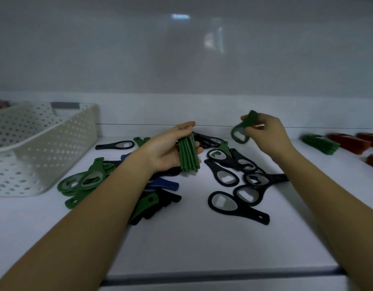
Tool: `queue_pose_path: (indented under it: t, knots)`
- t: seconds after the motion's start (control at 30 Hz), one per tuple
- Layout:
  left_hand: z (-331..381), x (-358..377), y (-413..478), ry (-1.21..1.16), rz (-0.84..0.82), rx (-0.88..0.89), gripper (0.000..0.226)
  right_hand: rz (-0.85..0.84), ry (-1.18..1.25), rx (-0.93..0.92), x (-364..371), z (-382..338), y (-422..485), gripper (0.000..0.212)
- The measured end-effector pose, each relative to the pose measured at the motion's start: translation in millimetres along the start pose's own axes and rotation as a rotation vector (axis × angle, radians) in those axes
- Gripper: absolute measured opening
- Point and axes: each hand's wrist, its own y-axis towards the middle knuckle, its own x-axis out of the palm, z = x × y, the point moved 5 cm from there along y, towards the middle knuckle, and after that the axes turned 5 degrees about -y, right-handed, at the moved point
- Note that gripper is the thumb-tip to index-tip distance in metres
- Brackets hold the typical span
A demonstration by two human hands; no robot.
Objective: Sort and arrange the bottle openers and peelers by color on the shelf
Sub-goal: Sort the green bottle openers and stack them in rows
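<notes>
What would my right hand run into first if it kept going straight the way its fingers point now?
Probably the left hand, which grips a stack of green plastic bottle openers. The right hand, pinching a single green bottle opener, points left across an open gap toward it; depth is unclear.

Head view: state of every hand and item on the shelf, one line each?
Left hand: grips green opener bundle, held on edge.
Right hand: pinches single green opener, raised.
Black openers: loose, scattered flat.
Green pile: unsorted, overlapping.
Blue opener: part buried among others.
Sorted green stack: lying far right.
Red stacks: beside it, blurred.
Basket: upright, open-topped.
</notes>
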Motion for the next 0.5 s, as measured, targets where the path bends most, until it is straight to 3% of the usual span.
queue_pose_path:
  t: [0.13,0.27,0.37,0.5]
  knots:
    - [0,5,-2,-0.068,-0.012,0.014,0.019,-0.017,0.178,-0.21,21,-29,-19,0.024]
    - [5,3,-1,-0.08,0.003,0.135,0.039,-0.271,0.386,-0.3,53,-46,-39,0.031]
    - [12,-3,-3,0.006,0.056,0.214,0.038,-0.429,0.36,-0.338,64,-47,-45,0.034]
    - [14,5,-7,0.08,-0.057,0.279,0.044,-0.399,0.311,-0.3,64,-44,-43,0.028]
